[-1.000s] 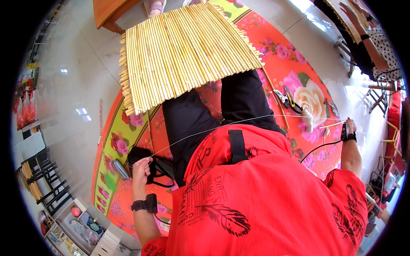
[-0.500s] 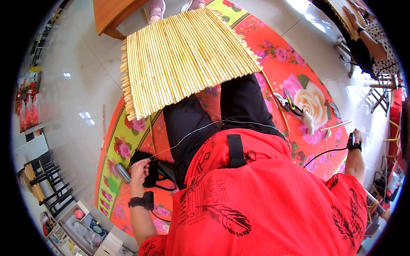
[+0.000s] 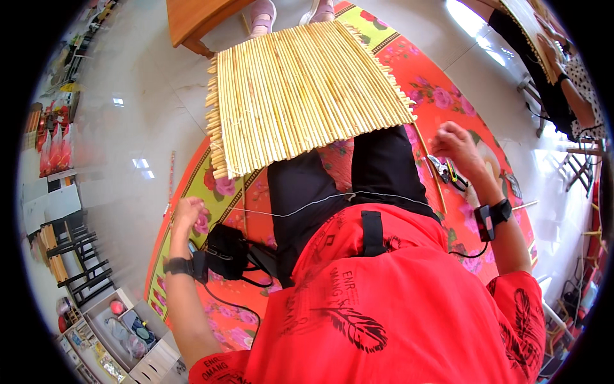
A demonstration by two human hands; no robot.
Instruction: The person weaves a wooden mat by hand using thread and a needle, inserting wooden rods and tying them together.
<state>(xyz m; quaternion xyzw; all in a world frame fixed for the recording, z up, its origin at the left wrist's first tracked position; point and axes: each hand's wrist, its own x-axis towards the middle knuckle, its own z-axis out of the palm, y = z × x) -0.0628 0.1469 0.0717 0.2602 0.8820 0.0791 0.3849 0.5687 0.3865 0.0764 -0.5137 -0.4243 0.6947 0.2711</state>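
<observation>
My left hand (image 3: pixel 190 211) is closed at lower left, its fingertips pinching a thin white string (image 3: pixel 300 207) that lies across my black-trousered thighs. My right hand (image 3: pixel 457 142) is raised just beyond the right thigh, fingers curled and slightly blurred; what they hold, if anything, I cannot make out. Just under it lie pliers (image 3: pixel 441 168) beside a long thin stick (image 3: pixel 435 185). A mat of pale bamboo-like sticks (image 3: pixel 307 89), with uneven ends along both sides, rests over my lower legs.
I sit on a red floral floor mat (image 3: pixel 441 96). A black bag (image 3: pixel 227 249) with straps is at left. A wooden furniture piece (image 3: pixel 198 19) and pink shoes (image 3: pixel 261 19) are beyond the stick mat. Another person's arm (image 3: pixel 572 96) shows at upper right; shelves and boxes line the left.
My right hand has moved up and inward, from the far right to near the stick mat and pliers. My left hand has risen and shifted left; the string now lies slack across my thighs.
</observation>
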